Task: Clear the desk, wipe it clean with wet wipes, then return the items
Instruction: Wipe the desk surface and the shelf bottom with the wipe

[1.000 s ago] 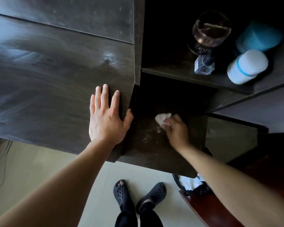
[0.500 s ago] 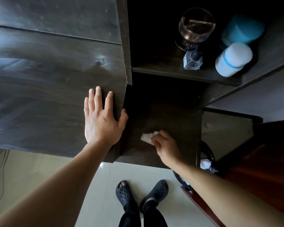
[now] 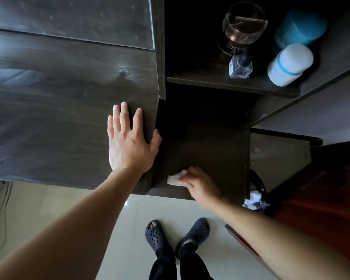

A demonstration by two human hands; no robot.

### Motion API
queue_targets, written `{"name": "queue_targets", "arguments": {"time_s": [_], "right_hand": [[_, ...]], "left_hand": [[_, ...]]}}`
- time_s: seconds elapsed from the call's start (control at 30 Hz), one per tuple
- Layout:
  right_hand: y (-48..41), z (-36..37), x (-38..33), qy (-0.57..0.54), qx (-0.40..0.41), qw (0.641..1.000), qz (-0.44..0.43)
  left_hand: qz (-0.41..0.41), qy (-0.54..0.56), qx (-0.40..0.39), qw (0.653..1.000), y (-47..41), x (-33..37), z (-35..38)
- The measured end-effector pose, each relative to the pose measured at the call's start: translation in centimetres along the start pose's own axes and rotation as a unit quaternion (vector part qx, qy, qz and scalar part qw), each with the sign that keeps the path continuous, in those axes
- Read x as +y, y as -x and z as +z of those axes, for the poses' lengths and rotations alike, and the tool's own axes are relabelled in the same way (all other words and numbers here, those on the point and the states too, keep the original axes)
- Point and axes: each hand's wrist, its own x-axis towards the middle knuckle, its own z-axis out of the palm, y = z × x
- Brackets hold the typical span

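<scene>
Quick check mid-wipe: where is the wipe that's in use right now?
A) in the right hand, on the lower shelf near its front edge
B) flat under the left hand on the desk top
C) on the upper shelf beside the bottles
A: the right hand holds the wipe against the lower shelf near its front edge; the left hand lies flat on the desk top.

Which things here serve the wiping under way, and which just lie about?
Wiping: wet wipe; right hand holding it on the lower shelf; left hand flat on the desk top.
Lying about: glass jar, small clear bottle, white bottle, blue tub, bin.
</scene>
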Motion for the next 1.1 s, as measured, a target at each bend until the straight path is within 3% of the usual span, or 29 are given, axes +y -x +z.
{"name": "queue_targets", "arguments": {"time_s": [0.03, 0.1, 0.17, 0.27, 0.33, 0.43, 0.5, 0.57, 0.63, 0.77, 0.8, 0.93, 1.03, 1.1], "right_hand": [[-0.1, -1.0, 1.1, -0.005, -0.007, 1.0, -0.007], [-1.3, -3.8, 3.4, -0.006, 0.081, 0.994, 0.067], [-2.7, -6.0, 6.2, -0.032, 0.242, 0.948, 0.206], [-1.1, -4.5, 6.6, 0.067, 0.297, 0.901, 0.31], [0.6, -0.8, 2.9, 0.043, 0.279, 0.911, 0.299], [3.7, 4.7, -3.0, 0.064, 0.171, 0.973, 0.144], [5.3, 4.3, -3.8, 0.085, 0.107, 0.986, 0.093], [6.3, 1.5, -1.1, 0.141, 0.139, 0.973, 0.121], [7.6, -2.2, 2.3, 0.198, 0.188, 0.94, 0.203], [6.8, -4.3, 3.2, 0.09, 0.261, 0.873, 0.402], [5.6, -3.1, 1.8, 0.066, 0.264, 0.879, 0.392], [0.6, 2.1, -3.0, 0.006, 0.203, 0.96, 0.191], [-5.8, 0.4, -1.5, -0.032, 0.215, 0.954, 0.206], [-10.4, -1.2, 0.0, -0.001, 0.221, 0.947, 0.234]], "left_hand": [[0.001, 0.001, 0.001, 1.0, 0.0, 0.0, 0.0], [0.004, 0.003, 0.003, 1.0, 0.0, 0.0, 0.0], [0.004, 0.003, 0.002, 1.0, 0.0, 0.0, 0.0], [0.005, 0.003, 0.003, 1.0, 0.0, -0.1, 0.0], [0.008, 0.007, 0.006, 1.0, -0.1, -0.1, -0.1], [0.011, 0.015, 0.002, 1.0, 0.0, -0.2, -0.2], [0.021, 0.016, -0.008, 1.0, 0.1, -0.6, -0.3], [0.05, 0.011, -0.017, 0.999, 0.4, -1.5, -0.6], [0.081, 0.002, -0.022, 0.996, 1.1, -2.9, -1.1], [0.028, -0.001, 0.011, 1.0, 2.6, -5.6, -2.2], [0.002, -0.001, 0.022, 1.0, 2.7, -5.8, -2.3], [-0.024, -0.014, 0.035, 0.999, 2.9, -5.8, -2.1], [-0.021, -0.021, 0.041, 0.999, 2.8, -6.0, -1.8], [-0.017, -0.024, 0.044, 0.999, 2.8, -6.1, -1.7]]}}
